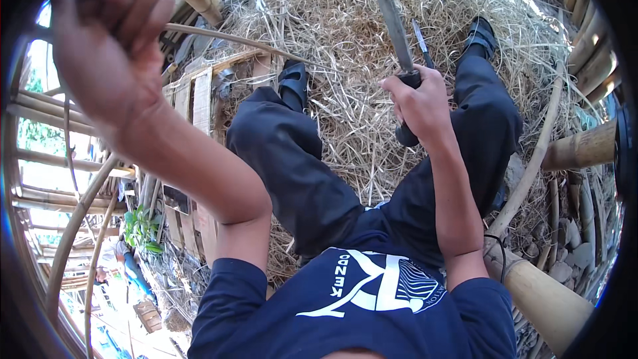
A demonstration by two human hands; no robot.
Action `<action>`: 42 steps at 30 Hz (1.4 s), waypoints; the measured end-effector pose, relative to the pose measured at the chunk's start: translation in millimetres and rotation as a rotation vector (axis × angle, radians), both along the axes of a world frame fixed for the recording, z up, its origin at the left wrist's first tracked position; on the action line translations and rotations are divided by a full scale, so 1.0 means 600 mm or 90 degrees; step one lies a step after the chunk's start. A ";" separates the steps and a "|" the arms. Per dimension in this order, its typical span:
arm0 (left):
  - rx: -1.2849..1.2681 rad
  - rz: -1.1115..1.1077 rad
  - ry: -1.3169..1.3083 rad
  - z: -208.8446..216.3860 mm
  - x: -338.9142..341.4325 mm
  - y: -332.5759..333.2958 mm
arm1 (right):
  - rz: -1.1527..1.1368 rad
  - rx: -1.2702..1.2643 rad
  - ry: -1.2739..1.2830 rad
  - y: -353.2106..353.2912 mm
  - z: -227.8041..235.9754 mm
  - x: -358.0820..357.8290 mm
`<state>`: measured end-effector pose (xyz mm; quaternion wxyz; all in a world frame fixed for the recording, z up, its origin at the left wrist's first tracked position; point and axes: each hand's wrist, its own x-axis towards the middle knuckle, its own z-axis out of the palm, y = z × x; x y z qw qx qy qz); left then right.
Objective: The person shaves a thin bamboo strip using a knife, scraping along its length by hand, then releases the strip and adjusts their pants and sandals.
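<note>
Left hand (109, 60) was raised at left, half-curled, its hold unclear; by the right hand (426, 103), a likely stiff, weighty knife (391, 16) was gripped around its handle (412, 80), the safest hold, above the straw (355, 136).

A navy short-sleeved T-shirt (286, 332) bears white print (389, 286) above dark trousers (292, 173) and 2 black strapped sandals (292, 82).

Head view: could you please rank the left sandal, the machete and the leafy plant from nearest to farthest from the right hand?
1. Machete: gripped in the right hand.
2. Left sandal: left of the hand.
3. Leafy plant: far left, lower down.
</note>
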<state>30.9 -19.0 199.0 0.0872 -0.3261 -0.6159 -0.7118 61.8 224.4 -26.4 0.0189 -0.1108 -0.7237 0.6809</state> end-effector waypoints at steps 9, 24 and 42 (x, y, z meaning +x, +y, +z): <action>0.170 -0.180 -0.031 -0.046 -0.046 0.024 | 0.001 0.012 -0.011 -0.013 -0.021 0.008; 0.068 0.115 0.176 -0.108 -0.017 0.054 | 0.072 0.109 -0.016 -0.055 -0.013 0.027; 0.195 0.078 0.148 -0.119 -0.021 0.029 | 0.175 0.118 -0.018 -0.109 -0.028 0.057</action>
